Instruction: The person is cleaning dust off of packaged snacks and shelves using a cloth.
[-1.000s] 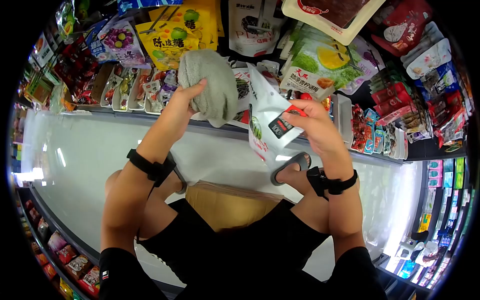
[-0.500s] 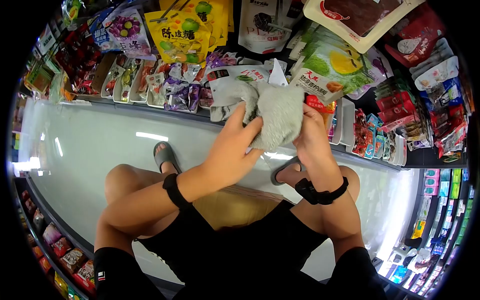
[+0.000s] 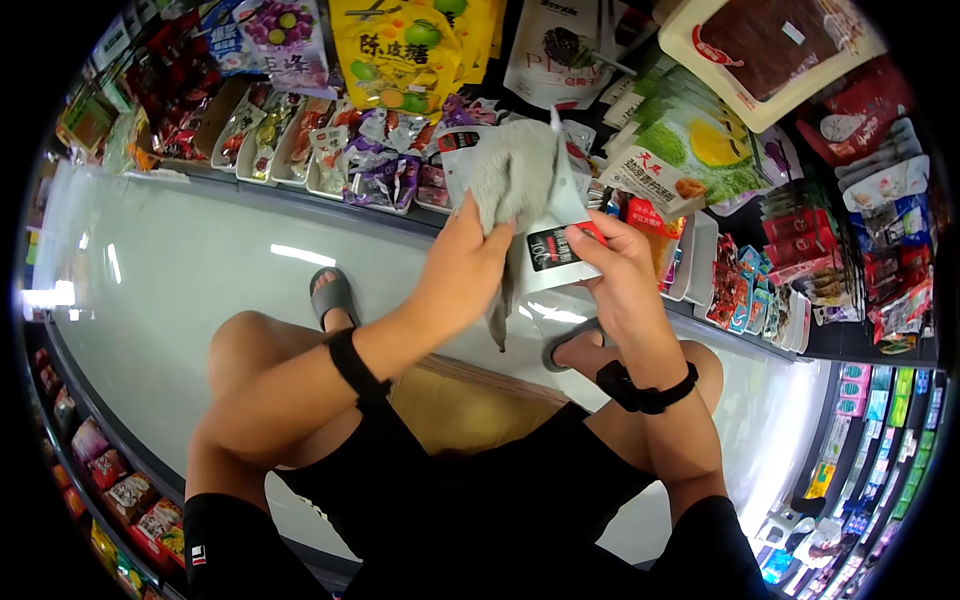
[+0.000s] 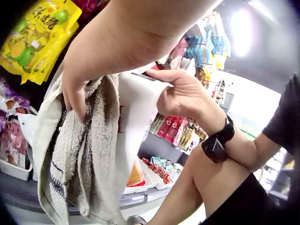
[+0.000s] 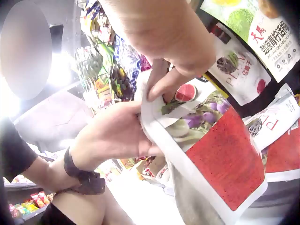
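Note:
In the head view my left hand [image 3: 465,258] grips a grey terry cloth [image 3: 512,170], which lies over the left side of a white snack pouch [image 3: 565,250]. One end of the cloth hangs below the fingers. My right hand [image 3: 628,262] pinches the pouch at its near right end, thumb on a black and red label. The left wrist view shows the cloth [image 4: 84,154] bunched in folds beside the pouch's pale face [image 4: 138,101]. A red panel [image 5: 229,159] on the pouch's other side faces the right wrist camera, and there the cloth [image 5: 185,197] shows below its edge.
Behind the hands runs a shelf with yellow candy pouches [image 3: 400,55], a standing plum pouch [image 3: 565,50] and green pouches [image 3: 690,140]. Trays of wrapped sweets [image 3: 385,170] line its front edge [image 3: 330,200]. A cardboard piece [image 3: 470,405] lies between the person's legs.
My left hand has brought the cloth rightward from beside the pouch onto it. Half a second ago the cloth covered the pouch's near end; now it lies farther up and left, with the label showing.

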{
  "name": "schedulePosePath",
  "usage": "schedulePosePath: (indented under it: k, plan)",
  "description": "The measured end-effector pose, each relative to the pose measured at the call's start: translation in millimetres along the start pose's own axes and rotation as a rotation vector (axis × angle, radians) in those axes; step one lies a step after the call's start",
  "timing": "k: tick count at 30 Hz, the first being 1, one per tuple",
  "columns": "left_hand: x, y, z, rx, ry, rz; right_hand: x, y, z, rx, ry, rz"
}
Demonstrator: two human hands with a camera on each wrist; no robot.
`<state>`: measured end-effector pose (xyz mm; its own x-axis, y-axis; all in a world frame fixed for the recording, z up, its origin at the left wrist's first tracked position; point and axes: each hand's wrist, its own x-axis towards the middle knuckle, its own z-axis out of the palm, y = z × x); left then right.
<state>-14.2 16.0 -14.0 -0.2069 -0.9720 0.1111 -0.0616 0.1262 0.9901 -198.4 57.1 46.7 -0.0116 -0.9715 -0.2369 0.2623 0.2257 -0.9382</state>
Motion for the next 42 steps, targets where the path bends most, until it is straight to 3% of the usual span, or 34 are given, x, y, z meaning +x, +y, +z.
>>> schedulePosePath:
  k: [2, 5, 6, 7, 9, 10, 13, 17, 21, 27, 28, 30, 33, 39, 42]
  plan:
    - [5, 4, -3, -0.359, -0.127, -0.329, -4, -12, 5, 0.022, -0.009, -0.028]
    - [4, -19, 9, -0.419, -0.174, -0.303, -4, -22, -3, 0.043, -0.028, -0.061]
    - [-4, -25, 8, -0.377, -0.304, -0.413, -5, -26, -5, 0.077, -0.032, -0.068]
    - [-10, -18, 11, -0.381, -0.302, -0.414, -6, -29, -7, 0.110, -0.035, -0.077]
    - [-18, -7, 17, -0.537, -0.319, -0.627, -7, -32, -10, 0.132, -0.056, -0.092]
    - [-17, 15, 10, -0.396, -0.400, -0.678, -8, -33, -10, 0.152, -0.031, -0.120]
    - [-19, 18, 12, -0.545, -0.418, -0.749, -6, -36, -9, 0.173, 0.001, -0.153]
    - [-6, 26, 15, -0.380, -0.256, -0.796, -1, -26, -7, 0.067, -0.061, -0.045]
    - [9, 36, 5, -0.550, -0.239, -0.558, -3, -23, -3, 0.084, -0.037, -0.005]
    - [37, 37, -9, -0.540, -0.308, -0.391, -4, -31, -8, 0.123, -0.031, -0.029]
    - [37, 46, -8, -0.530, -0.312, -0.417, -3, -32, -9, 0.125, -0.024, -0.034]
    - [35, 51, -4, -0.547, -0.265, -0.444, -1, -33, -10, 0.189, -0.195, 0.055]
    - [34, 54, -5, -0.566, -0.270, -0.440, -2, -30, -7, 0.176, -0.219, 0.130]
    - [31, 48, -10, -0.495, -0.355, -0.368, 3, -18, -11, 0.114, -0.219, 0.084]
    - [20, 53, -8, -0.454, -0.364, -0.343, 5, -22, -12, 0.125, -0.120, 0.043]
